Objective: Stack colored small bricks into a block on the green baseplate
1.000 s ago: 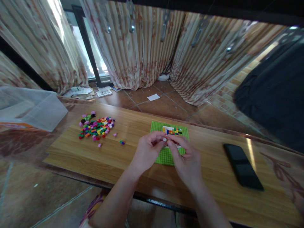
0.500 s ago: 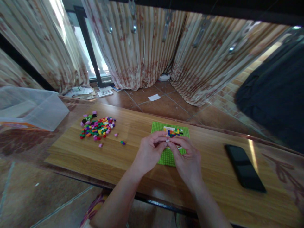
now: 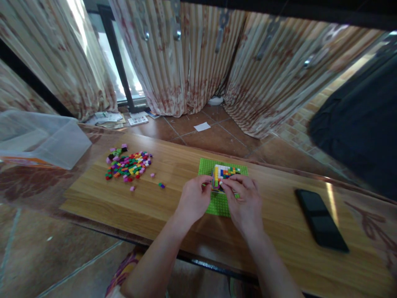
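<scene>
A green studded baseplate (image 3: 219,207) lies on the wooden board, bearing a low block of multicoloured toy bricks (image 3: 223,172). My left hand (image 3: 194,199) is closed, its curled fingertips against the left side of the block. My right hand (image 3: 246,203) pinches a small white brick (image 3: 221,182) between thumb and index finger, just over the front part of the block. Whether that brick touches the studs below I cannot tell. My right fingers hide the block's right front.
Loose coloured bricks (image 3: 132,165) are heaped on the left of the wooden board (image 3: 118,207), with a few strays nearer me. A clear plastic bin (image 3: 66,142) stands at far left. A black phone (image 3: 321,219) lies at right. Striped curtains (image 3: 192,62) hang behind.
My hands have parted slightly, the left moving off the white brick to the block's side. The white brick stays in my right fingers. More of the brick block shows.
</scene>
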Demonstrator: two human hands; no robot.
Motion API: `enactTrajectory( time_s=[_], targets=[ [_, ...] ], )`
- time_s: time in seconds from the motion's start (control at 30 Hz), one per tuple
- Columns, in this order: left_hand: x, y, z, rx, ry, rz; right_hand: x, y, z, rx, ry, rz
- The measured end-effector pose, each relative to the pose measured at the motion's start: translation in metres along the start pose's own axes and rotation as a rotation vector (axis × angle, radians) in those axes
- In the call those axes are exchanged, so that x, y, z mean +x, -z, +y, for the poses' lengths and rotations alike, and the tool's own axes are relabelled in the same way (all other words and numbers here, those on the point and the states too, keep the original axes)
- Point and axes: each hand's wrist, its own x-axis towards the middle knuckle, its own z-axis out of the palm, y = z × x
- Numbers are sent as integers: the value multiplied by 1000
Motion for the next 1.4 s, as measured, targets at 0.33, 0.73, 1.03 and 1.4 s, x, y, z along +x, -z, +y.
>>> enactTrajectory(
  time_s=[0.33, 0.73, 1.03, 1.4],
  targets=[
    [-1, -1, -2, 16, -17, -33, -3, -10, -1, -16, -13, 63],
    [-2, 0, 1, 23, 2, -41, -10, -7, -1, -124, 90, 36],
    [-3, -2, 1, 29, -12, -36, -14, -7, -1, -180, 159, 32],
    [-3, -4, -1, 22, -52, -7, -16, -5, -3, -225, 179, 11]
  ],
)
